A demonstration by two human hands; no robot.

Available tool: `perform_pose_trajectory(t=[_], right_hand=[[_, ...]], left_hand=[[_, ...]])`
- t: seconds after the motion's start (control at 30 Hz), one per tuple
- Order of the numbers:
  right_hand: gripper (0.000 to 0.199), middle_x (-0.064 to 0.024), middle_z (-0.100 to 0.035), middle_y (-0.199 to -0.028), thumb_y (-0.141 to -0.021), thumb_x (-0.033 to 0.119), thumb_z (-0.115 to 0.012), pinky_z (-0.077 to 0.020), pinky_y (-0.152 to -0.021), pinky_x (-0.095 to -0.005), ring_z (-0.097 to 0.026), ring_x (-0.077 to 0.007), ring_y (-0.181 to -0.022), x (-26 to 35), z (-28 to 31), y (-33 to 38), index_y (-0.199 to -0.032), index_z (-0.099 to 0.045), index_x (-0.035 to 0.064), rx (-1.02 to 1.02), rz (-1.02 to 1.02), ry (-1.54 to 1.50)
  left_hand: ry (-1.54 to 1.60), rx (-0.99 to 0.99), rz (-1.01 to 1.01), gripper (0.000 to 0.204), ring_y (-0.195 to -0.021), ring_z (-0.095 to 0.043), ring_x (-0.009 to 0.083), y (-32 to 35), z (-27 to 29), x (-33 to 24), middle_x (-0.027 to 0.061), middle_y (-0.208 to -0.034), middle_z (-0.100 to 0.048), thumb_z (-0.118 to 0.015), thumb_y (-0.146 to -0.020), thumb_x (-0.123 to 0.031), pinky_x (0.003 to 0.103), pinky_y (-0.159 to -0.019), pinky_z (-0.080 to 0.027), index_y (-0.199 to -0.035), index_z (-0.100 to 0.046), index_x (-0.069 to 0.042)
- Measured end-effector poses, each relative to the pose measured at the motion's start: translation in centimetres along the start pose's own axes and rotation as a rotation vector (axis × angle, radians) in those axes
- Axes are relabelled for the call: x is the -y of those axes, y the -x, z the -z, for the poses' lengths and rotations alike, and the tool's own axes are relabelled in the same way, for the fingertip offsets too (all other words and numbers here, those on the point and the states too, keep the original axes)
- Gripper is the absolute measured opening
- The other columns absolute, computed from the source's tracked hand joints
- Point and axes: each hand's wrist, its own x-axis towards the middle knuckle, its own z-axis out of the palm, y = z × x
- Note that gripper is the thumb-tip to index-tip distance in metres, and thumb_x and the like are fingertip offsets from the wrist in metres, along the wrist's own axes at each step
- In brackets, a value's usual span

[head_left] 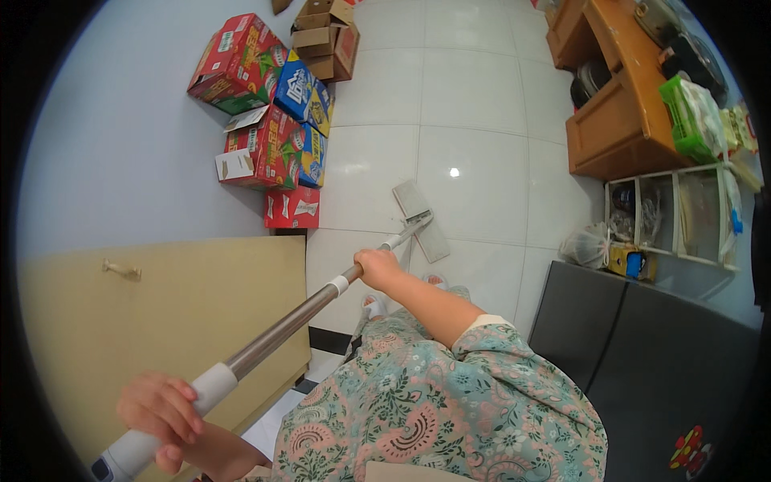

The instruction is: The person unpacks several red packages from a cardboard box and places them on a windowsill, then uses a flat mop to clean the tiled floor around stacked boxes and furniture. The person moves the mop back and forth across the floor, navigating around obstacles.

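Observation:
A flat mop [281, 333] with a steel pole and white grips runs slantwise from the lower left toward the middle of the floor. My left hand [163, 411] is wrapped around the thick white grip at its upper end. Farther down the pole, my right hand [377, 269] is closed around it, with the arm reaching across from the right. The grey rectangular mop head [431, 239] lies flat on the white tiles just ahead of my feet, its middle partly covered by the pole's joint.
Red and blue cartons [281, 145] are stacked along the left wall, with brown boxes [325, 44] beyond. A cream door panel [185, 321] stands close on my left. At right are a wooden cabinet [614, 120], a white rack [675, 213] and a dark grey fridge-like unit [578, 321].

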Motion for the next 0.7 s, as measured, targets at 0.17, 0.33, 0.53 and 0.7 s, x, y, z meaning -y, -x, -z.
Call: perform_pose_trajectory(t=[0.17,0.33,0.53,0.7], right_hand=[[0.007,-0.0082,-0.06,-0.079,-0.068,0.009,-0.061,-0.0476,-0.065,-0.0417,-0.061,-0.0295,-0.075,1.8,2.4,1.1,-0.074,-0.057,0.0087,-0.006,0.152,0.064],[0.008,-0.0064,-0.058,-0.077,-0.07,0.008,-0.059,-0.0466,-0.063,-0.0425,-0.06,-0.0289,-0.074,-5.1,6.0,-2.9,-0.076,-0.055,0.0104,-0.179,0.056,0.203],[0.032,-0.0066,-0.051,-0.115,-0.075,0.013,-0.061,-0.048,-0.072,-0.0413,-0.059,-0.0291,-0.089,-10.2,9.0,-10.0,-0.105,-0.053,0.0168,-0.289,-0.256,0.221],[0.061,-0.0025,-0.026,-0.144,-0.077,0.012,-0.057,-0.0459,-0.087,-0.0394,-0.054,-0.0273,-0.108,-15.9,6.1,-12.8,-0.133,-0.033,0.0183,-0.113,-0.46,0.256]], left_hand=[[0.061,-0.079,-0.121,0.018,-0.057,-0.063,0.017,3.5,0.0,-2.7,0.0024,-0.053,-0.059,-0.065,-0.07,-0.013,0.033,-0.081,-0.048,-0.059,-0.052,-0.011],[0.05,-0.251,-0.006,0.017,-0.06,-0.063,0.019,0.9,-2.8,3.7,0.0044,-0.057,-0.06,-0.066,-0.07,-0.014,0.037,-0.084,-0.047,-0.061,-0.052,-0.01],[0.055,-0.486,0.003,0.013,-0.073,-0.061,0.0241,-1.6,-7.2,11.7,0.0083,-0.067,-0.06,-0.062,-0.075,-0.01,0.048,-0.09,-0.042,-0.071,-0.051,-0.004],[0.027,-0.48,0.122,0.006,-0.083,-0.061,0.0249,-1.8,-9.6,15.6,0.0101,-0.079,-0.061,-0.059,-0.075,-0.002,0.047,-0.093,-0.041,-0.077,-0.053,-0.003]])
